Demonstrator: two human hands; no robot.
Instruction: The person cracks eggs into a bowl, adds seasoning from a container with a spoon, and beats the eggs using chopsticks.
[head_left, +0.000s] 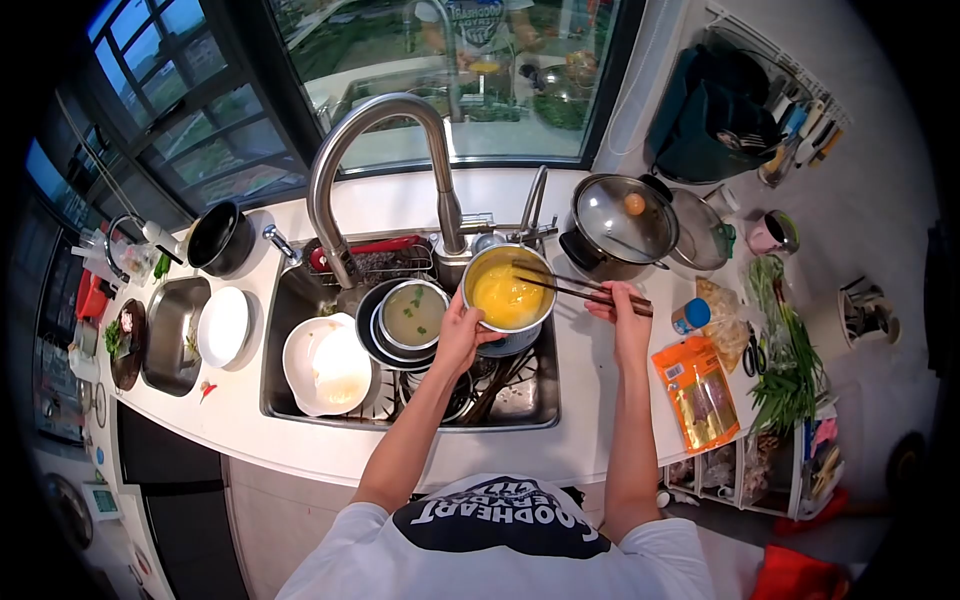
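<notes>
My left hand grips the rim of a metal bowl, tilted a little over the sink. Yellow beaten egg lies in the bowl. My right hand is closed around a pair of dark chopsticks, whose tips reach into the egg. Just left of the bowl, a pot with cloudy soup and green bits rests in the sink on stacked dark cookware. Farther left in the sink sits a white bowl with some pale liquid.
A tall curved faucet rises behind the sink. To the right stand a lidded pot, a blue-capped jar, an orange packet and green onions. A white plate and black pot are at left.
</notes>
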